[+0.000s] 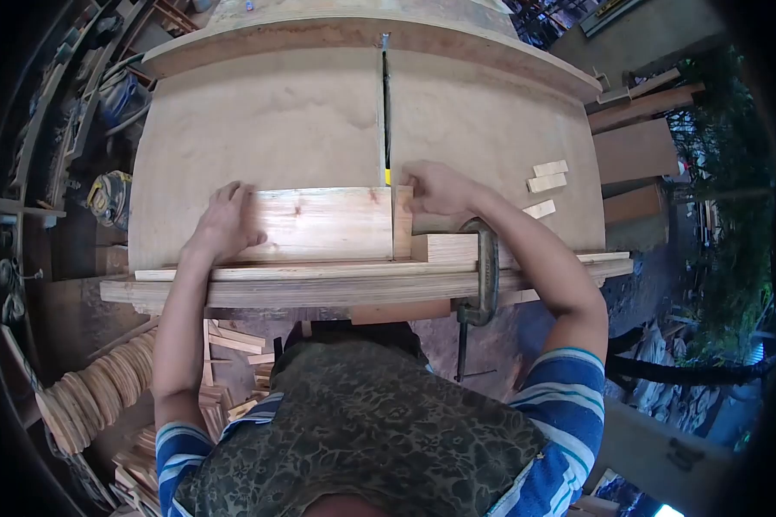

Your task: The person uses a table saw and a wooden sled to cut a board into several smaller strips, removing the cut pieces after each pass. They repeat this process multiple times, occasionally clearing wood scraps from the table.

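Observation:
A wide pale board [319,224] lies flat against the front fence of a wooden table [259,112]. My left hand [228,224] grips the board's left end, thumb and fingers around it. At its right end, past a thin gap in line with the slot [387,112], is a narrow wood strip [403,222]. My right hand [435,188] has its fingers bent and closed on the strip's upper end. A wood block [451,248] sits right of the strip, beside a metal clamp [489,271] on the fence.
Several small offcuts [547,183] lie on the right side of the table. A raised wooden rail [319,36] runs along the far edge. A yellow-black tool [110,200] is at the left. Stacked curved wood pieces [99,388] are at the lower left.

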The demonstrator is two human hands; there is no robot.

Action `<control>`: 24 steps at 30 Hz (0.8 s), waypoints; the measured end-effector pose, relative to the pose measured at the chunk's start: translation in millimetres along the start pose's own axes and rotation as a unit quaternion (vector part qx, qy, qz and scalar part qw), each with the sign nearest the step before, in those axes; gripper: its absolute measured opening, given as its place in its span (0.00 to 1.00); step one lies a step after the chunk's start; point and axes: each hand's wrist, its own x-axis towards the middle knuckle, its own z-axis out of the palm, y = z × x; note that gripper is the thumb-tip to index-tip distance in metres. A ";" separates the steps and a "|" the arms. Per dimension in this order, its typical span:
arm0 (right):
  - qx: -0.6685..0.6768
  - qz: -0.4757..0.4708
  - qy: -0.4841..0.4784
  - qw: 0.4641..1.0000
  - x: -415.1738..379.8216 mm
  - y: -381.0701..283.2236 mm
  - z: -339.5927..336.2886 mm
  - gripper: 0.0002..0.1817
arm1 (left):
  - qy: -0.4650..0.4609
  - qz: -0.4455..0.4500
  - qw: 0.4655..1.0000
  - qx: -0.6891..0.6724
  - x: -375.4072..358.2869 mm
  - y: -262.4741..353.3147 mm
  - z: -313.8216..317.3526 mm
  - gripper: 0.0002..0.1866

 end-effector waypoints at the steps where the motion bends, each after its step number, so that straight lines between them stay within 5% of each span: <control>1: 0.002 0.005 0.001 1.000 0.8 2.9 0.5 0.23 | -0.024 -0.010 0.999 -0.027 -0.7 0.2 3.4 0.49; 6: 0.161 0.025 0.046 0.986 -1.1 0.7 -29.3 0.17 | -0.036 -0.019 0.999 -0.022 4.3 5.9 -7.2 0.47; 8: 0.217 0.053 0.185 0.957 -29.0 6.2 -65.9 0.18 | -0.009 0.009 1.000 0.013 4.8 4.2 -3.2 0.43; 14: 0.226 0.290 0.465 0.806 -124.7 200.8 -98.6 0.25 | -0.026 0.006 0.999 -0.019 15.3 15.7 -9.2 0.37; 16: -0.101 0.334 0.423 0.836 -154.0 234.6 -93.3 0.29 | -0.021 0.021 1.000 -0.002 20.3 22.5 -3.9 0.36; 18: -0.097 0.344 0.416 0.836 -161.4 197.7 -95.9 0.32 | -0.021 0.023 0.999 0.019 20.2 25.4 -4.4 0.35; 20: -0.025 0.285 0.476 0.832 -168.7 264.0 -86.9 0.32 | -0.024 0.035 0.999 0.024 20.2 26.9 -6.1 0.35; 24: -0.019 0.303 0.455 0.838 -158.1 214.5 -89.1 0.33 | -0.041 0.028 0.999 0.016 19.5 22.4 -5.3 0.36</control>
